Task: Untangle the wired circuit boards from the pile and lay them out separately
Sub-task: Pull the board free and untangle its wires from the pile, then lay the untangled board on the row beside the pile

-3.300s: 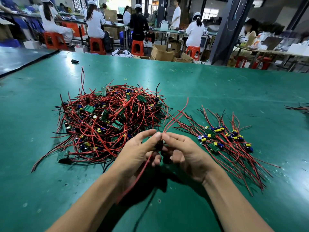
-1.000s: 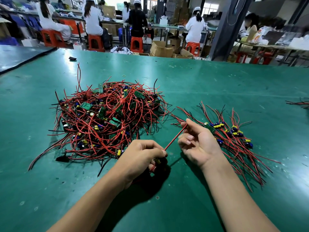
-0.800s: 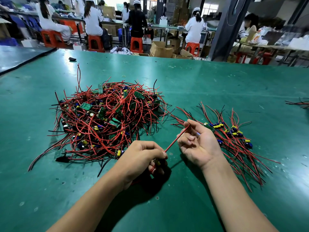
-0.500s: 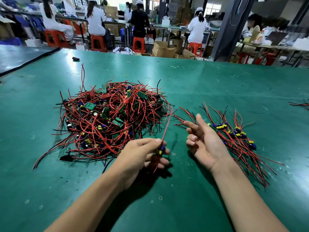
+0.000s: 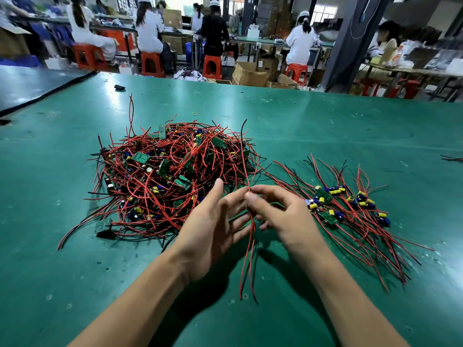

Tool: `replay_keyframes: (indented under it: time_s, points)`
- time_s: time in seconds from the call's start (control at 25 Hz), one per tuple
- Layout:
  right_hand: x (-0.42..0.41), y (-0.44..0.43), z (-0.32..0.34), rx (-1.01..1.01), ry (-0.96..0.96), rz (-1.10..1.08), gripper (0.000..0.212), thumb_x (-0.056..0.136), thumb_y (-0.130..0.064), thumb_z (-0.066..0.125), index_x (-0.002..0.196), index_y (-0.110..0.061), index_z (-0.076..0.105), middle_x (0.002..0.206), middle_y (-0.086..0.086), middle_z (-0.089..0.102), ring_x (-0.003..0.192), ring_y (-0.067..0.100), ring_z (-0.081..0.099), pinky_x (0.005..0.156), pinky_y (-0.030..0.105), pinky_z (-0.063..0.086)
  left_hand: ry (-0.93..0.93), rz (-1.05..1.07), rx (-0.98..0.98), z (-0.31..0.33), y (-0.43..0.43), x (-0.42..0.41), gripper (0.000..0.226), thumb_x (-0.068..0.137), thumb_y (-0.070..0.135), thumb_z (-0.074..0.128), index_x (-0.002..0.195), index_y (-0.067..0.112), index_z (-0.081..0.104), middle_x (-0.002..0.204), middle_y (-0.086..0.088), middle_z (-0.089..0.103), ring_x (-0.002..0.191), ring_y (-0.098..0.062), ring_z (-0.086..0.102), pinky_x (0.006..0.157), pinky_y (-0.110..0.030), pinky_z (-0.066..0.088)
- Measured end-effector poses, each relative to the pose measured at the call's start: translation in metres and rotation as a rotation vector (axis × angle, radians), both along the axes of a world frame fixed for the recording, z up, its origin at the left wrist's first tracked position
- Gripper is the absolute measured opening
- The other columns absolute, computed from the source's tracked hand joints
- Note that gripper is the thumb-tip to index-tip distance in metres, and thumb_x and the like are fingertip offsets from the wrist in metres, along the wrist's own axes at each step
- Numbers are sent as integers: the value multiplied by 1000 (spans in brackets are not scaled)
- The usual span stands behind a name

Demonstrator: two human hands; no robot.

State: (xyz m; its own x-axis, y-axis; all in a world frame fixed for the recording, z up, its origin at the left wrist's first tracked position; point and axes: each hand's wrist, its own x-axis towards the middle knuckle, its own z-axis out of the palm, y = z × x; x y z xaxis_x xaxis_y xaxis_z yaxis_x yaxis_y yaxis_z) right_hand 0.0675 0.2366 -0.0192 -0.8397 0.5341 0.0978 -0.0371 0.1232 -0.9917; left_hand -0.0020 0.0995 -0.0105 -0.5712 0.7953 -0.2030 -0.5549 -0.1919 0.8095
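pinching a red wire (image 5: 251,230) at the right hand (image 5: 283,216) fingertips, over the green table (image 5: 325,121); wire ends dangling below; left hand (image 5: 213,229) loose, fingers spread, gripping nothing, right beside that wire; tangled pile of wired circuit boards (image 5: 170,176) just behind; separate laid-out boards (image 5: 345,204) further right

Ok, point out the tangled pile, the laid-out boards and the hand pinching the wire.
tangled pile (image 5: 172,176): head view, on the red wires at its middle.
laid-out boards (image 5: 348,206): head view, on the cluster of components at its middle.
right hand (image 5: 288,221): head view, back of the hand, pinching the red wire (image 5: 253,226).
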Motion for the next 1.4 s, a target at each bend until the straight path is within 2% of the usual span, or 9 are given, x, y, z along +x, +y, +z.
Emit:
replay_keyframes:
  time_s: [0.16,0.28,0.4,0.52,0.64,0.76,0.92,1.2,1.4]
  points:
    - [-3,-4,-5,299,7,-149,19,85,-13,78,103,-22,76,97,-7,74,89,5,69,87,23,54,125,31,-156,14,6,6,49,103,50,24,131,24,54,123,9,67,112,-8,64,103,-30,45]
    - [-1,19,-2,300,-66,-331,20,86,-14,75,105,-18,78,102,-3,74,96,11,68,93,26,52,595,460,-386,7,-2,0,15,99,23,55,104,17,68,94,-4,74,70,-16,71,62,-26,56]
    - [7,47,-2,476,-217,-458,24,87,-17,73,110,-15,77,104,1,72,91,15,64,85,19,41,528,702,-403,-2,-16,-12,12,93,12,61,103,16,57,78,-12,69,46,-22,63,40,-28,46]
    - [13,53,-4,672,-280,-542,36,88,-21,74,123,-15,70,107,0,52,77,9,49,79,14,29,478,720,-399,-6,-15,-15,31,90,9,60,116,18,46,84,-6,70,46,-26,65,39,-29,45]
    - [6,37,-10,665,-177,-381,30,88,-20,75,117,-15,73,108,2,61,77,-2,55,78,10,36,532,724,-380,-9,-12,-13,62,91,9,59,141,36,35,93,3,71,48,-28,67,39,-28,48]
    - [-2,20,-20,625,-248,-152,22,87,-22,75,109,-18,76,106,-1,69,86,6,65,81,11,42,507,702,-394,-9,-14,-19,79,92,10,58,154,37,17,90,6,72,48,-29,68,41,-30,50]
    - [-3,25,-27,639,-337,-213,19,87,-26,73,103,-18,78,103,1,72,94,15,67,89,24,48,533,601,-482,-10,-15,-26,79,93,9,53,157,22,8,71,5,72,44,-27,65,40,-28,48]
    - [0,28,-29,730,-436,-330,23,89,-34,71,109,-23,76,121,0,62,118,24,54,103,37,40,640,650,-518,-11,-19,-28,35,95,11,54,126,17,40,54,3,64,42,-27,64,38,-32,49]
    - [-4,14,-29,709,-384,-258,17,89,-34,71,103,-27,76,115,-5,64,117,20,55,105,42,40,696,579,-592,-15,-16,-34,70,95,14,52,155,16,17,56,-5,67,45,-25,66,47,-32,55]
